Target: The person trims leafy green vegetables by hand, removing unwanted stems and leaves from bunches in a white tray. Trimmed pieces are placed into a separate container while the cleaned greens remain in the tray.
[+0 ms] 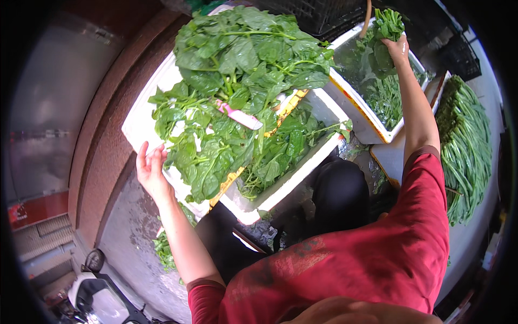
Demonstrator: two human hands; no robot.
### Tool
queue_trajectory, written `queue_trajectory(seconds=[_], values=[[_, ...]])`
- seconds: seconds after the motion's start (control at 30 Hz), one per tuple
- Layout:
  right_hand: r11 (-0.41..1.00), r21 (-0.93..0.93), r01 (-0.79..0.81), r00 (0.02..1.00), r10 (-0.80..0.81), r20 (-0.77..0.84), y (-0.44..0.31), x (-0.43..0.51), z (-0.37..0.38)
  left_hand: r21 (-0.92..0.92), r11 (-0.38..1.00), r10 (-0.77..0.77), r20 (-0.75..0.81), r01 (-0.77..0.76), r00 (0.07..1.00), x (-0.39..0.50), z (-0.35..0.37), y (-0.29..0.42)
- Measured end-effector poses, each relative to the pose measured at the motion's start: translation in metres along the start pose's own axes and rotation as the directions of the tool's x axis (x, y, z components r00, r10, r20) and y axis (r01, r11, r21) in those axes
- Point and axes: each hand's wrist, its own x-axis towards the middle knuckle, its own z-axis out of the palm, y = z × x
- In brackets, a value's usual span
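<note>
My right hand (397, 49) grips a bunch of leafy greens (387, 25), stems up, over a white foam box (356, 99) of water with more greens (384, 97) in it. The bunch's leaves hang down towards the water. My left hand (151, 170) is empty, fingers apart and slightly curled, beside the left edge of a white foam lid (137, 117). Broad green leaves (247, 52) are heaped on that lid. A knife with a pink handle (238, 116) lies on top of them. Below the lid's right side, a foam box (299, 175) holds more loose leaves (279, 150).
A tan hose (367, 18) hangs into the water box. Long-stemmed greens (465, 150) are stacked at the right. A black plastic crate (319, 16) stands at the back. Trimmings (164, 249) lie on the wet floor (133, 227). A motor scooter (105, 299) is at lower left.
</note>
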Motion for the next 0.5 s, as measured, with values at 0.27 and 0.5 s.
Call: queue_trajectory(seconds=[0.27, 0.5], values=[[0.894, -0.383, 0.234, 0.948, -0.123, 0.292, -0.108, -0.014, 0.006, 0.020, 0.998, 0.061, 0.073, -0.063, 0.995, -0.007, -0.010, 0.010], [0.673, -0.098, 0.733, 0.614, -0.593, 0.521, -0.274, -0.042, 0.033, 0.624, 0.522, 0.603, 0.212, -0.581, 0.769, -0.019, -0.005, 0.022]])
